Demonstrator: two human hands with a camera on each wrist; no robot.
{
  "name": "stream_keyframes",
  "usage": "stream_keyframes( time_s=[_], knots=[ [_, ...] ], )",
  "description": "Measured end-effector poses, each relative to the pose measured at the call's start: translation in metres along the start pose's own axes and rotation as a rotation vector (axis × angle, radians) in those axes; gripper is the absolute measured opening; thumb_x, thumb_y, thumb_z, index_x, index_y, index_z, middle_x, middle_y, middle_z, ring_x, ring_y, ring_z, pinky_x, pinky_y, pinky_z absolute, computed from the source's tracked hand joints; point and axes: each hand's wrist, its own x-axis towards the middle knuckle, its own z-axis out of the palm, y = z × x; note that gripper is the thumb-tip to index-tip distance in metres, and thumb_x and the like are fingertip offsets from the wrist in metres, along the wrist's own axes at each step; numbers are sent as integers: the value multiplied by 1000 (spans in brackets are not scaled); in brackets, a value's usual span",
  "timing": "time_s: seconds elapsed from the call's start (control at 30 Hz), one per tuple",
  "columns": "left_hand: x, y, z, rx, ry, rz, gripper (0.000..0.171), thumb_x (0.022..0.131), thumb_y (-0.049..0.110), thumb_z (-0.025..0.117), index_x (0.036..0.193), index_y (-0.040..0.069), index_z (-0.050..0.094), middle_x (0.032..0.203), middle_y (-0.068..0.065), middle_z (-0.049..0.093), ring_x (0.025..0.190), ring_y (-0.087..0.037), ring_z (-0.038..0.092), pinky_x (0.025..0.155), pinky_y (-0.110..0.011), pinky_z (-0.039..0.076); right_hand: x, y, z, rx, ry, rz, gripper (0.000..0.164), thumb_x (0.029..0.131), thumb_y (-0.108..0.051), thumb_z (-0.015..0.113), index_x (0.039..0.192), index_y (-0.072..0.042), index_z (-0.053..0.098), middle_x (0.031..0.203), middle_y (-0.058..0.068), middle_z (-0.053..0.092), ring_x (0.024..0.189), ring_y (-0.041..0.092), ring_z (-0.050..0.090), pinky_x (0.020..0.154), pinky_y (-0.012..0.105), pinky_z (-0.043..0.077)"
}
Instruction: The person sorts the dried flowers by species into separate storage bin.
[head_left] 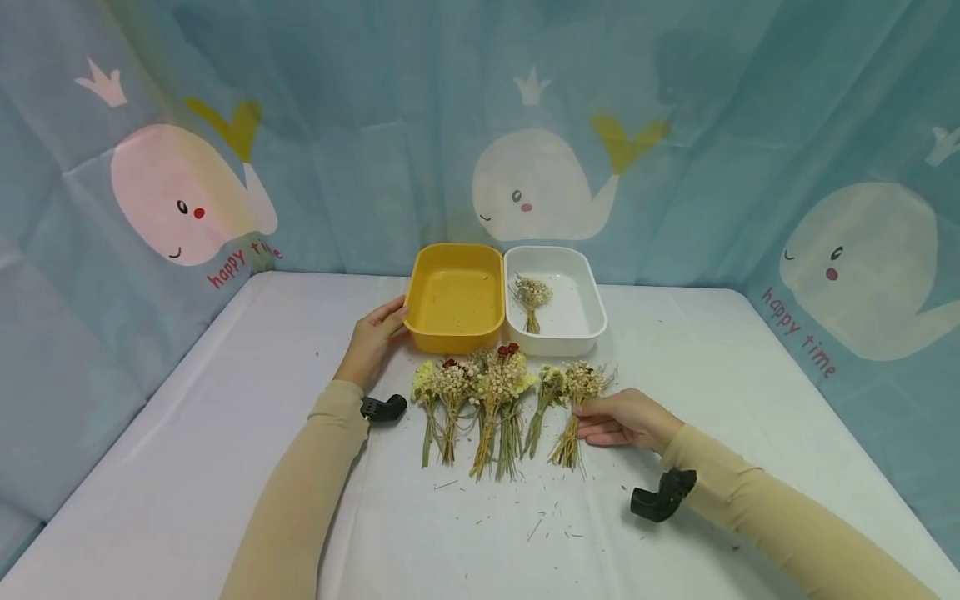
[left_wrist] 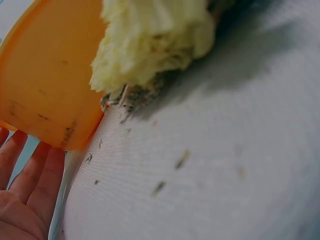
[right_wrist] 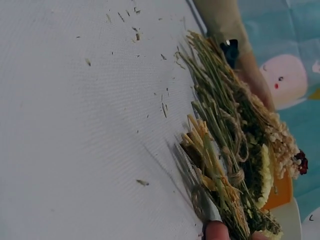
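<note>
My left hand (head_left: 372,337) is at the left side of the yellow bin (head_left: 457,342), its fingers straight and touching the wall. In the left wrist view the fingers (left_wrist: 37,172) reach up along the bin's side. With thumb and fingers, my right hand (head_left: 622,418) pinches the stems of the rightmost dried flower bunch (head_left: 583,382), which has small cream blooms. This bunch's cut stems (right_wrist: 212,162) show in the right wrist view, where most of that hand is out of frame. Several other dried bunches (head_left: 491,387) lie to its left in a row, some with yellow or dark red heads.
A white bin (head_left: 588,333) stands against the yellow one, with one dried bunch (head_left: 532,293) inside. Stem bits (head_left: 534,530) are scattered over the white tablecloth (head_left: 450,550). A blue curtain (head_left: 360,167) printed with whales hangs behind the table and at both sides.
</note>
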Motion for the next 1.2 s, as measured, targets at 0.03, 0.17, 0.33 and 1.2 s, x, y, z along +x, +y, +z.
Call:
stream_keyframes(
  time_s=[0.03,0.17,0.33,1.2],
  knots=[
    [0,0,0,-1,1,-1,54,105,24,52,154,6,37,159,-14,37,144,-34,40,121,-45,37,0,0,0,15,2,1,21,94,-13,68,108,3,68,78,5,76,70,12,75,72,24,63],
    [-1,0,0,-9,2,5,54,105,24,52,153,6,38,159,-15,37,144,-34,40,121,-46,37,0,-1,0,61,18,4,21,94,-11,67,109,4,67,77,6,76,69,11,74,73,24,63],
    [1,-1,0,-12,1,4,54,104,24,53,153,6,38,159,-14,38,144,-34,40,121,-45,37,2,0,1,99,23,10,21,95,-9,66,112,4,68,79,6,76,72,12,75,75,25,63],
    [9,-11,-4,-6,14,8,56,104,29,54,154,8,38,159,-13,38,143,-32,42,119,-43,39,-20,-5,0,198,33,-72,17,95,-5,64,109,5,67,84,2,74,74,10,74,77,21,62]
  ],
)
